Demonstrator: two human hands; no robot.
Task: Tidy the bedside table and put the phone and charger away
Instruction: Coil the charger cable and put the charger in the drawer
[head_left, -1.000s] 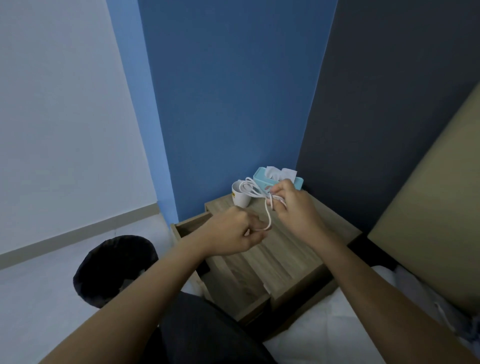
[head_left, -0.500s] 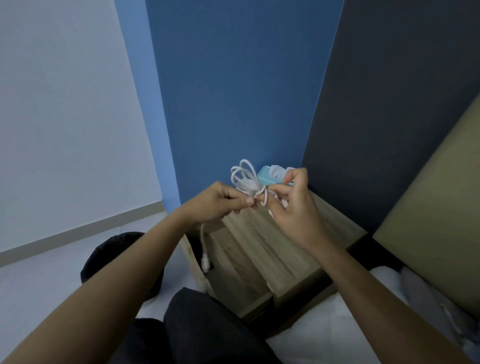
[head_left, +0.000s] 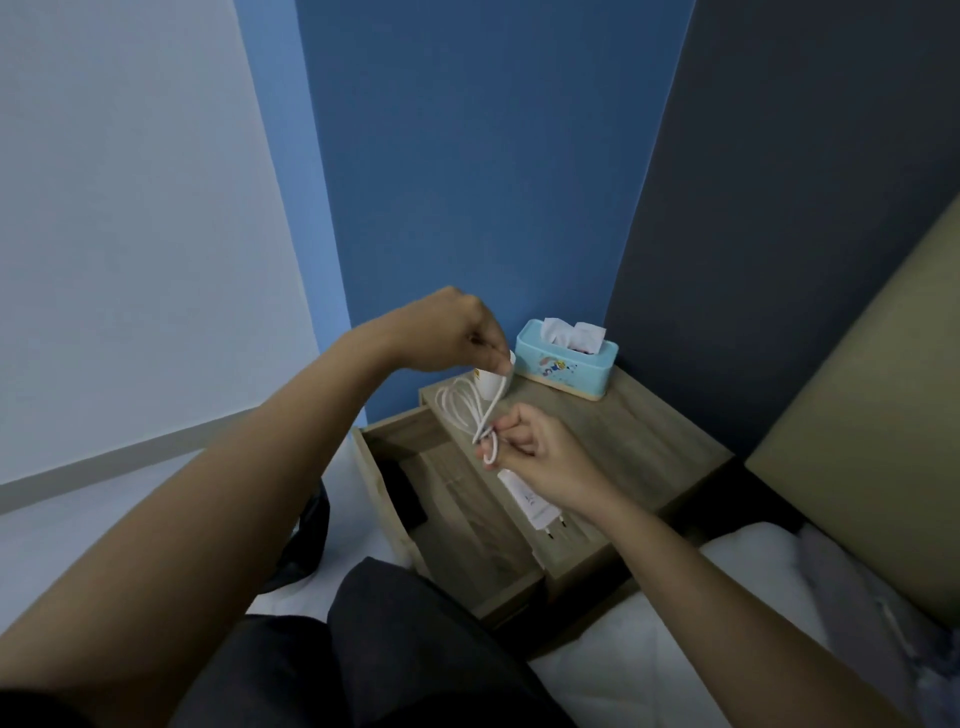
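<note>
1. on the bedside table (head_left: 649, 441), 1 o'clock corner: teal tissue box (head_left: 567, 366) with a small cartoon print on its side, print too small to read; white tissue sticks out of the top slot.
2. charger brick (head_left: 530, 501) carries faint grey marks, unreadable; it hangs under the right hand, prongs toward 5 o'clock.
3. left hand (head_left: 452, 332) raised at 11 o'clock of the table, fingers pinched on one end of the white cable (head_left: 470, 410).
4. right hand (head_left: 540, 457) lower, over the tabletop, fist closed, thumb and forefinger pinching the cable coil at its crossing.
5. white cup (head_left: 488, 384) behind the cable loops, beside the tissue box; contents hidden.
6. drawer (head_left: 415, 467) open at 9 o'clock of the table; a dark object inside, can't tell what it is.
</note>
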